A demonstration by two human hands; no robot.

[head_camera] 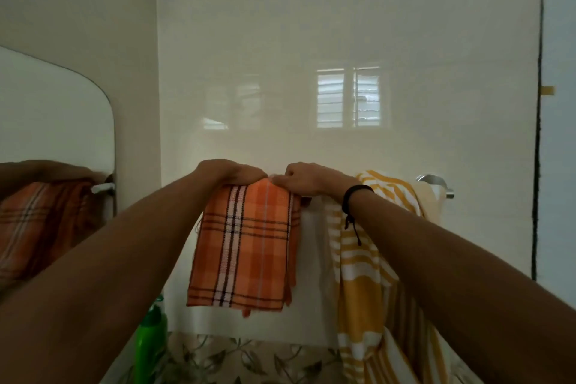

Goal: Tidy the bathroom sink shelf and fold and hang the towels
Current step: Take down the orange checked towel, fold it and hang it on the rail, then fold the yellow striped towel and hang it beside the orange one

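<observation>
An orange plaid towel (246, 246) hangs folded over a wall towel bar (436, 185), most of the bar hidden by cloth. My left hand (232, 173) grips the towel's top fold at its left end. My right hand (307, 179), with a black band on the wrist, pinches the top fold at its right end. A yellow and white striped towel (364, 262) hangs unevenly on the same bar to the right, its lower part reaching far down.
A mirror (53, 140) on the left wall reflects my arm and the orange towel. A green bottle (151, 340) stands at the lower left by leaf-patterned tiles (249, 358). The glossy cream wall behind reflects a window.
</observation>
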